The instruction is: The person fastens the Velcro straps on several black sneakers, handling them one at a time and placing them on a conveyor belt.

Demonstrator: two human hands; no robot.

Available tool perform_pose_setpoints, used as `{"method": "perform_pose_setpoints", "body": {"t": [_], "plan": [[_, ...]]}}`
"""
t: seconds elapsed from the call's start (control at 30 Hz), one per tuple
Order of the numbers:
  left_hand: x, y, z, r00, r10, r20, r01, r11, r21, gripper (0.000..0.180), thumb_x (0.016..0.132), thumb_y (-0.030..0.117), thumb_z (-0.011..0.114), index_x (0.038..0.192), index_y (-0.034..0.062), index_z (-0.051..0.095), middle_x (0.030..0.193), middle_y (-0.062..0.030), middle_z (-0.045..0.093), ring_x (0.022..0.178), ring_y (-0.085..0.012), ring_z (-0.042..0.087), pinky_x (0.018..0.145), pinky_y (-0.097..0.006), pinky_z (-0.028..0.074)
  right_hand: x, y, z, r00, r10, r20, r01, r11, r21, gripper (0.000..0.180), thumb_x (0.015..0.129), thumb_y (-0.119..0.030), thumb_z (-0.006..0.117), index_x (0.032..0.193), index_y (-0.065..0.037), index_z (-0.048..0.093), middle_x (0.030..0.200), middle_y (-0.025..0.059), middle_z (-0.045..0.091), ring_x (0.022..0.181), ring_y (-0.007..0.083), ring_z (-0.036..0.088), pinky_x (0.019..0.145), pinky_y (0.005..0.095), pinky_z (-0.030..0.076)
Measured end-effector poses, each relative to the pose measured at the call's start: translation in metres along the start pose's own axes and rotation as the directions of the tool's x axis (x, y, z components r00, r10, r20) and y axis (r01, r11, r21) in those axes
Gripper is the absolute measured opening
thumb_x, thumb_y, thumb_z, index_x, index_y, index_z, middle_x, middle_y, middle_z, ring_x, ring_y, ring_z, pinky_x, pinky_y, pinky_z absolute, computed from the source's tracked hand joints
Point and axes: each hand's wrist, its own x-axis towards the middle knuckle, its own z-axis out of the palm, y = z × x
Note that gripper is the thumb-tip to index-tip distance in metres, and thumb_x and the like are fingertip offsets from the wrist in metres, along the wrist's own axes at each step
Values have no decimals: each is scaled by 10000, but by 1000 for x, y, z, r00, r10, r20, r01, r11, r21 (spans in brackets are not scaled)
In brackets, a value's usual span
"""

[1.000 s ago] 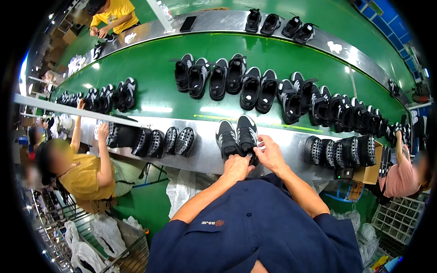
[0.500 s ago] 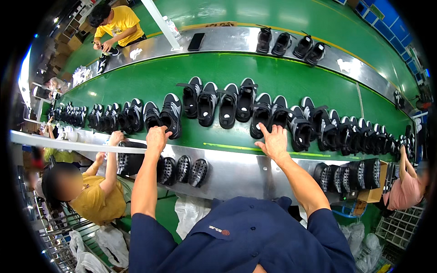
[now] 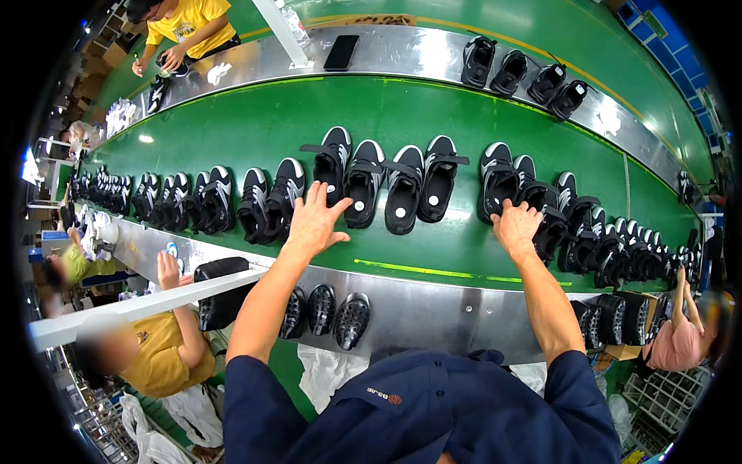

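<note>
The black-and-white shoe point(image 3: 498, 184) sat on the green belt point(image 3: 433, 247), its heel pinched by the right hand point(image 3: 516, 226). The left hand point(image 3: 315, 220) hovered with fingers spread, holding nothing, beside another shoe point(image 3: 286, 193). A careless tug could probably topple the neighbouring shoes point(image 3: 556, 213). Round white stickers point(image 3: 399, 212) marked several insoles.
</note>
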Motion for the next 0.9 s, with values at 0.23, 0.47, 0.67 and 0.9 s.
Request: {"method": "perform_pose_setpoints", "body": {"t": [0.23, 0.47, 0.67, 0.9], "plan": [[37, -20, 41, 995, -29, 92, 39, 993, -112, 432, 852, 495, 780, 1145, 179, 775, 1026, -174, 682, 1074, -360, 612, 902, -461, 551, -42, -146, -53, 861, -500, -97, 508, 833, 217, 749, 781, -546, 822, 1427, -245, 589, 1407, 295, 530, 1319, 447, 494, 1063, 542, 390], [4, 51, -61, 1000, 9, -11, -10, 993, -117, 426, 887, 484, 744, 1048, 91, 776, 866, -169, 730, 917, -363, 702, 782, -468, 593, -9, -127, -34, 881, -453, -136, 471, 863, 181, 482, 838, -318, 791, 1275, -146, 683, 1398, 225, 560, 1320, 414, 479, 1043, 527, 404], [-70, 171, -119, 990, 82, -117, -105, 973, -204, 342, 839, 387, 810, 941, 68, 748, 759, -157, 686, 758, -344, 687, 662, -454, 560, -108, -25, -118, 980, -195, 45, 28, 357, 934, 602, 913, -371, 746, 1359, 4, 595, 1215, 237, 642, 1052, 377, 654, 923, 464, 526], [-137, 314, -24, 956, 267, 121, -215, 919, -331, 427, 842, 297, 814, 1133, 5, 701, 923, -246, 699, 889, -396, 673, 771, -489, 564, -244, 6, -11, 995, -71, 64, -22, 485, 874, 460, 933, -252, 685, 1265, 56, 606, 1146, 253, 637, 1103, 433, 604, 977, 496, 488]]}}
